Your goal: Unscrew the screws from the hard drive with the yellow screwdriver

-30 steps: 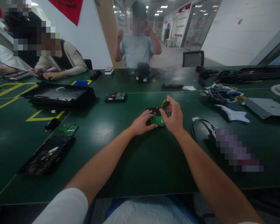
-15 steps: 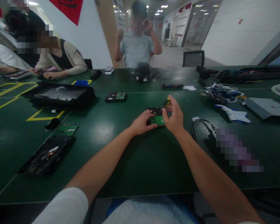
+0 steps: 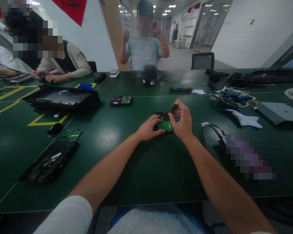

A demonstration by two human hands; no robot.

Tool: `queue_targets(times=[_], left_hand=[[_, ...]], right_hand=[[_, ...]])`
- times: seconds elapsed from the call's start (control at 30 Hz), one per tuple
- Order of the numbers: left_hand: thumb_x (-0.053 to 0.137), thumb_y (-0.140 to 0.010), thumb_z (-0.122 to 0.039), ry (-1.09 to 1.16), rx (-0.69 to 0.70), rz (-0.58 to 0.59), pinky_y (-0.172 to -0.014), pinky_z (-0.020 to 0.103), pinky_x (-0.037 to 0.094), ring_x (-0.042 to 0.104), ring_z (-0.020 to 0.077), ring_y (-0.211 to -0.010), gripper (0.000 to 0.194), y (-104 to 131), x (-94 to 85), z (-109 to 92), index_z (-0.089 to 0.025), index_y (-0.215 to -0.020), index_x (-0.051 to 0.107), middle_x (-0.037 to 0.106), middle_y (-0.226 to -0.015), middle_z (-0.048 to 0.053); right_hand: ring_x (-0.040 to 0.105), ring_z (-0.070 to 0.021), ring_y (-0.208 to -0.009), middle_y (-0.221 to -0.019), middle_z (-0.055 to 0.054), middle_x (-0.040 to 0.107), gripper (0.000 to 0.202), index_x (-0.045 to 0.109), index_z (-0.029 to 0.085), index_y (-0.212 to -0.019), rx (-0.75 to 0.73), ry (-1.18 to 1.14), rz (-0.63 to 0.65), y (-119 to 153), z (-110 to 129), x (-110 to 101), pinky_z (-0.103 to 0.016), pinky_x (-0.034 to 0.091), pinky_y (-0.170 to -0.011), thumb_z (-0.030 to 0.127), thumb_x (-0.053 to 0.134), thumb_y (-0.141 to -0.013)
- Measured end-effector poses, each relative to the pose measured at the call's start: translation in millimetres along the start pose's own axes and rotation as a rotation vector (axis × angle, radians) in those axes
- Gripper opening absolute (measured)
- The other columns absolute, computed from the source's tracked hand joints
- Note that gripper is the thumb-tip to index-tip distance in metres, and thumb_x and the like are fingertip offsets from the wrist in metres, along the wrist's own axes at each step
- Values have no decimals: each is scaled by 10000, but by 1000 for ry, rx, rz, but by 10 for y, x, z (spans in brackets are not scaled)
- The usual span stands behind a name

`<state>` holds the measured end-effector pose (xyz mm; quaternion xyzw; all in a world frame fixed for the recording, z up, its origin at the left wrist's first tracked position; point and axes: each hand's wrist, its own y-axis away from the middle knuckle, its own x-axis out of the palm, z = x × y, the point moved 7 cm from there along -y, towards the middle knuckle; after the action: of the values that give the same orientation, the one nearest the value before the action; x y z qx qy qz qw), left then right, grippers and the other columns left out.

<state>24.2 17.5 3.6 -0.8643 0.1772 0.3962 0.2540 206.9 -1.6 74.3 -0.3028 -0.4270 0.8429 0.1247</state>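
Observation:
A hard drive [image 3: 165, 125] with its green circuit board facing up lies on the dark green table in front of me. My left hand [image 3: 150, 127] grips its left side, thumb along the near edge and fingers over the far part. Above the drive's right side, my right hand [image 3: 182, 121] pinches a screwdriver with a yellow and black handle [image 3: 174, 106]. The handle leans up between thumb and fingers; the tip is too small to make out and partly hidden by the hand.
Another hard drive [image 3: 121, 101] lies ahead to the left. On my left are an opened drive casing [image 3: 51, 161], a loose circuit board [image 3: 71, 135] and a black tray [image 3: 63, 97]. Bundled cables [image 3: 234, 97] and a metal box [image 3: 279, 112] sit right. Two co-workers sit across the table.
The screwdriver handle has tilted slightly within my right fingers, and more of it shows now. My left hand and the hard drive have stayed in place.

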Motion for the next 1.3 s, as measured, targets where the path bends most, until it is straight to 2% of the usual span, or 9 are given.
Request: queue_targets(times=[0.2, 0.43, 0.63, 0.83, 1.03, 1.3], left_hand=[[731, -878, -602, -2, 1, -1, -1289, 522, 333, 313, 321, -1597, 677, 3, 0, -7, -230, -1427, 593, 448, -1650, 127], [725, -881, -612, -22, 9, -4, -1280, 534, 348, 319, 331, -1594, 676, -1, 22, 24, -232, -1425, 597, 461, -1639, 134], [724, -880, -615, -17, 5, -4, -1276, 533, 354, 319, 327, -1594, 689, 1, 17, 27, -233, -1437, 588, 456, -1642, 136], [717, -886, -614, -16, 12, -2, -1273, 527, 360, 320, 325, -1593, 680, 3, 12, 21, -222, -1429, 595, 457, -1641, 137], [724, -884, -607, -21, 4, -5, -1271, 536, 360, 317, 329, -1594, 677, 8, 2, 6, -228, -1429, 596, 448, -1647, 138], [727, -883, -602, -19, 13, -4, -1277, 533, 350, 325, 331, -1591, 684, 3, 13, 18, -222, -1436, 591, 457, -1640, 141]], right_hand=[[711, -247, -1008, -1402, -126, 614, 654, 344, 306, -1613, -34, -10, 15, -2, 21, 11, -457, 665, -870, 359, 585, -1008], [709, -242, -945, -1359, -133, 620, 665, 373, 286, -1590, 17, 9, -3, 0, -26, 0, -422, 676, -751, 411, 619, -985], [699, -264, -1029, -1428, -142, 595, 655, 334, 290, -1617, -16, 21, 19, -2, 9, 8, -453, 674, -819, 384, 559, -1008], [702, -237, -932, -1380, -137, 615, 658, 385, 276, -1577, 25, 30, -27, 1, -32, -8, -427, 675, -775, 420, 624, -981], [701, -249, -997, -1397, -148, 615, 661, 341, 277, -1609, -14, 35, -6, -6, 23, -7, -439, 675, -821, 391, 577, -1003], [720, -234, -936, -1405, -136, 619, 643, 377, 282, -1582, -6, 30, -15, -3, -3, -7, -447, 673, -835, 402, 604, -993]])
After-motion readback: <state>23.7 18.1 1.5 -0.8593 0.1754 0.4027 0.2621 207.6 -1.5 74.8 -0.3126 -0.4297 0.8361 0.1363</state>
